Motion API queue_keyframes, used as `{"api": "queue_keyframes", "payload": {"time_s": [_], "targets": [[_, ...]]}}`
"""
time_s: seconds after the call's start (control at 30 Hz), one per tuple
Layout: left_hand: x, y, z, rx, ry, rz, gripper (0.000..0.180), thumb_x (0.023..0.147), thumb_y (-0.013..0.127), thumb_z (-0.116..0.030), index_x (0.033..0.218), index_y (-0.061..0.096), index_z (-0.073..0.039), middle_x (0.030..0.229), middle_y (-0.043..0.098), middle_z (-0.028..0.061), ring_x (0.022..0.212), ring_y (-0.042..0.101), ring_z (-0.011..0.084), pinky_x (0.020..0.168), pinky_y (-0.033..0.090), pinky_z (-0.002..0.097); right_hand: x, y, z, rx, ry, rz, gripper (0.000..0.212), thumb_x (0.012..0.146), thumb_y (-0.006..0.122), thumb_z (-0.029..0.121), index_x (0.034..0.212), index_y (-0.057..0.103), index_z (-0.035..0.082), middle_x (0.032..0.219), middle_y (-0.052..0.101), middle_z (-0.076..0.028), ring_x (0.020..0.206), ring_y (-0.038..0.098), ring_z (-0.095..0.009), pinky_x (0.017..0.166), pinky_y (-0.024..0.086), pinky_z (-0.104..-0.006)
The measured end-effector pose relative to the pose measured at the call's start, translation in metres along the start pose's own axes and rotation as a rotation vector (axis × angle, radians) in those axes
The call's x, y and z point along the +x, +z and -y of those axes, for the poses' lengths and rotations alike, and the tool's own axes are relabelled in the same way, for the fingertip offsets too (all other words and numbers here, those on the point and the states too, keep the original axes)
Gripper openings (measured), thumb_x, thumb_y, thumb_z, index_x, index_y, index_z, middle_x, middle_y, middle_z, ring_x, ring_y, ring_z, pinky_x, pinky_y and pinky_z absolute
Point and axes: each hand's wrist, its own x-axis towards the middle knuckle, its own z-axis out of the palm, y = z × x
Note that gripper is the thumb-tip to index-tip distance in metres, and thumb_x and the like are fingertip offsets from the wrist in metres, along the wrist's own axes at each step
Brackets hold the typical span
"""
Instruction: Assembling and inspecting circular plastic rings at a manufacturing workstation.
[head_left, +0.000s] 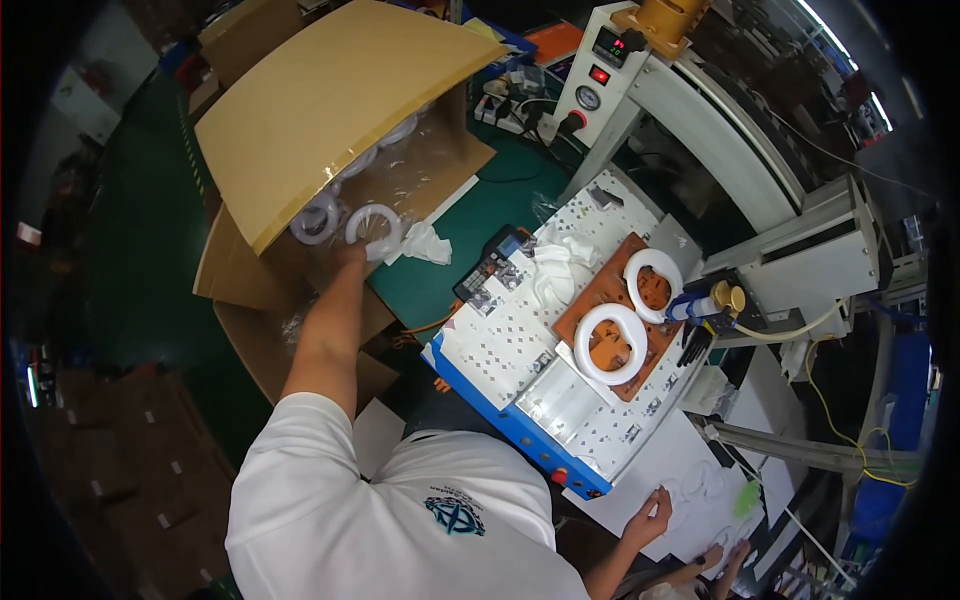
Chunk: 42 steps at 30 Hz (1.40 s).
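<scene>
My left hand (pixel 350 252) reaches into an open cardboard box (pixel 300 275) on the left, closed at the lower edge of a white ring (pixel 374 210) in clear plastic; its fingertips are hidden. More bagged white rings (pixel 316 218) lie deeper in the box, under its raised flap. My right hand (pixel 650 516) is at the lower right, over a white table, with its fingers curled together. Whether anything is between them I cannot make out. Two white rings (pixel 611 345) rest on an orange-brown fixture plate (pixel 575 318) on the machine bed, away from both hands.
The machine has a blue front edge (pixel 530 440) and a control box (pixel 600 75). A white cloth (pixel 560 268) and a handheld keypad device (pixel 490 262) lie on its bed. Crumpled white tissue (pixel 428 244) is beside the box. Another person's hands (pixel 712 558) work at the white table (pixel 655 455).
</scene>
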Motion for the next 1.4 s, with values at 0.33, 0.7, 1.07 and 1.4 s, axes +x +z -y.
{"api": "queue_keyframes", "payload": {"time_s": [0.33, 0.7, 1.07, 1.4], "targets": [[-0.095, -0.055, -0.046, -0.795, 0.012, 0.285, 0.040, 0.084, 0.071, -0.021, 0.115, 0.062, 0.002, 0.103, 0.069, 0.0169, 0.092, 0.069, 0.0250, 0.074, 0.058, 0.0396, -0.018, -0.019, 0.067, 0.161, -0.055, -0.023, 0.023, 0.098, 0.057, 0.011, 0.106, 0.070, -0.006, 0.107, 0.070, -0.018, 0.100, 0.066, -0.030, 0.091, 0.051, -0.0382], [-0.349, -0.153, -0.080, -1.207, 0.266, 0.854, 0.035, 0.102, 0.056, -0.028, 0.128, 0.055, -0.005, 0.113, 0.065, 0.0101, 0.099, 0.064, 0.0211, 0.080, 0.059, 0.0465, -0.021, 0.037, 0.293, 0.972, -0.344, 0.988, 0.022, 0.096, 0.061, 0.006, 0.114, 0.066, -0.005, 0.107, 0.070, -0.015, 0.095, 0.069, -0.021, 0.087, 0.056, -0.0320], [-0.461, -0.155, -0.092, -1.256, 0.486, 1.026, 0.026, 0.103, 0.054, -0.019, 0.123, 0.062, -0.006, 0.134, 0.058, 0.0170, 0.119, 0.060, 0.0278, 0.098, 0.052, 0.0471, -0.052, 0.081, 0.315, 1.530, -0.078, 1.178, 0.069, 0.094, 0.065, 0.018, 0.151, 0.028, 0.005, 0.144, 0.047, -0.015, 0.130, 0.052, -0.030, 0.112, 0.040, -0.0439], [-0.492, -0.216, -0.098, -1.253, 0.707, 1.280, 0.009, 0.100, 0.059, -0.019, 0.103, 0.063, -0.012, 0.121, 0.062, 0.0098, 0.130, 0.052, 0.0322, 0.111, 0.039, 0.0602, -0.061, 0.071, 0.291, 1.928, 0.403, 1.311, 0.063, 0.090, 0.064, 0.012, 0.145, 0.037, 0.007, 0.136, 0.053, -0.015, 0.126, 0.056, -0.034, 0.099, 0.054, -0.0516]]}}
